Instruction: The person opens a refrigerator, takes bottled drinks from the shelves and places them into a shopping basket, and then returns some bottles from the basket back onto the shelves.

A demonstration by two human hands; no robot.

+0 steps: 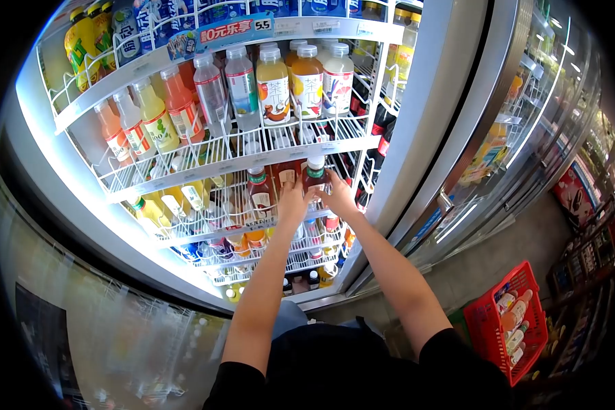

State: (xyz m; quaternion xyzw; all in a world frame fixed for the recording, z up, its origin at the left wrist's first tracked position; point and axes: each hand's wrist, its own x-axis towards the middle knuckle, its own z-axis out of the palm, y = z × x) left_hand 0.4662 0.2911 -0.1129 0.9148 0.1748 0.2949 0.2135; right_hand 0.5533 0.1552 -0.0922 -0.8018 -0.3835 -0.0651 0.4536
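A dark red drink bottle (pixel 315 175) with a white cap and a green neck band stands upright at the third shelf of the open cooler. My right hand (pixel 339 197) curls round its right side. On its left side, my left hand (pixel 294 201) has the thumb against the bottle and the fingers reaching up; the palms hide its lower part. Just left of my left hand stands a similar dark bottle (pixel 259 190) with a green neck band. Another reddish bottle (pixel 287 171) shows behind my left fingertips.
White wire shelves (pixel 232 164) hold rows of drinks above and below my hands. The glass door (pixel 488 157) stands open at the right. A red basket (pixel 482 321) with several bottles sits on the floor at the lower right.
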